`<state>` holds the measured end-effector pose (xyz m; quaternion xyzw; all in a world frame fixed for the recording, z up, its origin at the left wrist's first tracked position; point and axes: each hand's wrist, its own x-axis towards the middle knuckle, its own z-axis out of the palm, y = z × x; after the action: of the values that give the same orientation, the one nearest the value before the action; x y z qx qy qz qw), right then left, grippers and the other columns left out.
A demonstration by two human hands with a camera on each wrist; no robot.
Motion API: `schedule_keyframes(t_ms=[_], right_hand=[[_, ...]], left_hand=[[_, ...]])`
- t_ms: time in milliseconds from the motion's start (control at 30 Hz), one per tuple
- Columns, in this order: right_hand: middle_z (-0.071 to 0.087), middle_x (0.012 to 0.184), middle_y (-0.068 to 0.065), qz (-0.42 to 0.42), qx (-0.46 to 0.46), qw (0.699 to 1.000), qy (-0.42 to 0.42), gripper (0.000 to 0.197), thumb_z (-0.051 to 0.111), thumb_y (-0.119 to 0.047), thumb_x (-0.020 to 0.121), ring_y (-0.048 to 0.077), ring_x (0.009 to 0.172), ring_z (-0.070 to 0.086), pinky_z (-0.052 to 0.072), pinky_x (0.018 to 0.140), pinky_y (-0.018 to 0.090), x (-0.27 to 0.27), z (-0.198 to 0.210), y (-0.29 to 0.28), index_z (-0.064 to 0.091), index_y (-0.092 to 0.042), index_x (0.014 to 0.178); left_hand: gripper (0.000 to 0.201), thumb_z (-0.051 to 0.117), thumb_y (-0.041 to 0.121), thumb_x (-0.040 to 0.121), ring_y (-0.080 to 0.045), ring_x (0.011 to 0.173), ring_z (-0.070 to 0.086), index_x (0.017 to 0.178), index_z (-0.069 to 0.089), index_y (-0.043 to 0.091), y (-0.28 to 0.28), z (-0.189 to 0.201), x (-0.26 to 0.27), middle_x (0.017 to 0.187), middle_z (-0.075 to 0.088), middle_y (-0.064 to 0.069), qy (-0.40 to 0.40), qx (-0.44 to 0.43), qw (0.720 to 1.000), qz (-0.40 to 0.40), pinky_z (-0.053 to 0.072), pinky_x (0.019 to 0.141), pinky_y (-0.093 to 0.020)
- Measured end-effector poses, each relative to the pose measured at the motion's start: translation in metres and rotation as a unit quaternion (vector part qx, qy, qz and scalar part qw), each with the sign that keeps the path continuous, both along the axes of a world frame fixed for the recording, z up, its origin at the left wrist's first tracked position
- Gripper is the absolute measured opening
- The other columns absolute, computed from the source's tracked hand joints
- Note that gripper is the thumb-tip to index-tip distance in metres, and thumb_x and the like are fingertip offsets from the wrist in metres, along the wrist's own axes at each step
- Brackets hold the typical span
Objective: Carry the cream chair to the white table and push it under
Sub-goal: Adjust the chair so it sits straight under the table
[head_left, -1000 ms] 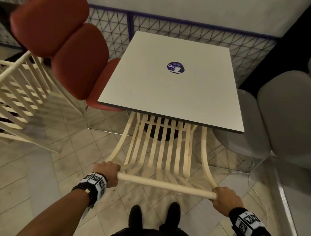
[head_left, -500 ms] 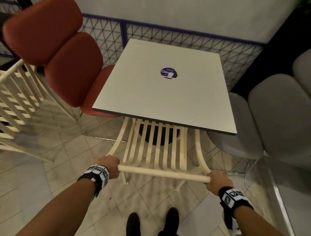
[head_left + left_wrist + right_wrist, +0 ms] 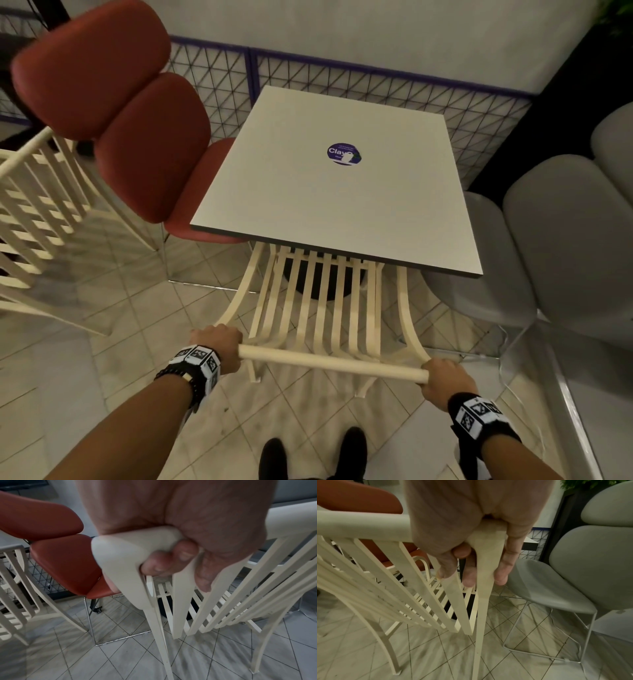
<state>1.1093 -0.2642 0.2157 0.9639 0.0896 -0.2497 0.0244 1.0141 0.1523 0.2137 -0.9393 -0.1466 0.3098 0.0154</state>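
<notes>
**Chair at counter, both hands on top rail**

I hold the chair (image 3: 318, 308) by its top rail (image 3: 329, 363). My left hand (image 3: 217, 346) is wrapped around the rail's left end; the left wrist view shows my fingers (image 3: 164, 563) curled under the corner. My right hand (image 3: 442, 377) grasps the right end, with fingers (image 3: 503, 563) closed around the upright where it meets the rail.

The chair's seat slats run forward beneath the near edge of the counter (image 3: 329, 192); the front of the seat is hidden under it, the backrest remains outside, on my side. Its rear legs reach the tiled floor (image 3: 102, 359).

A round purple sticker (image 3: 343, 153) lies on the counter. A red chair (image 3: 137, 137) stands at the counter's left side, a grey chair (image 3: 548, 257) at its right. A second cream slatted chair (image 3: 37, 212) stands at far left. My shoes (image 3: 315, 455) show below the rail.
</notes>
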Motion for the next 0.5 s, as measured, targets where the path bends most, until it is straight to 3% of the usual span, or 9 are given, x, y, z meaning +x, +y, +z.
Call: schedule_keyframes(t_ms=[167, 500], right_hand=[[0.066, 0.099, -0.001, -0.004, 0.010, 1.000, -0.009, 0.013, 0.062, -0.035, 0.084, 0.020, 0.095, 0.061, 0.052, 0.078, 0.034, -0.0024, 0.0007, -0.0012, 0.066, -0.027, 0.094], [0.067, 0.100, 0.002, -0.024, 0.014, 0.999, -0.021, 0.022, 0.064, -0.041, 0.084, 0.024, 0.098, 0.060, 0.052, 0.080, 0.035, 0.0030, -0.0012, -0.0028, 0.066, -0.025, 0.098]], left_hand=[[0.035, 0.060, 0.046, 0.080, -0.021, 0.106, 0.060, 0.113, 0.061, 0.035, 0.0015, -0.0018, -0.0004, 0.112, 0.064, 0.005, -0.005, 0.002, 1.000, -0.002, 0.048, 0.093, -0.041], [0.028, 0.060, 0.037, 0.084, -0.021, 0.102, 0.061, 0.112, 0.061, 0.032, -0.0047, -0.0033, -0.0018, 0.110, 0.063, 0.004, -0.039, -0.002, 0.999, -0.002, 0.045, 0.089, -0.040]])
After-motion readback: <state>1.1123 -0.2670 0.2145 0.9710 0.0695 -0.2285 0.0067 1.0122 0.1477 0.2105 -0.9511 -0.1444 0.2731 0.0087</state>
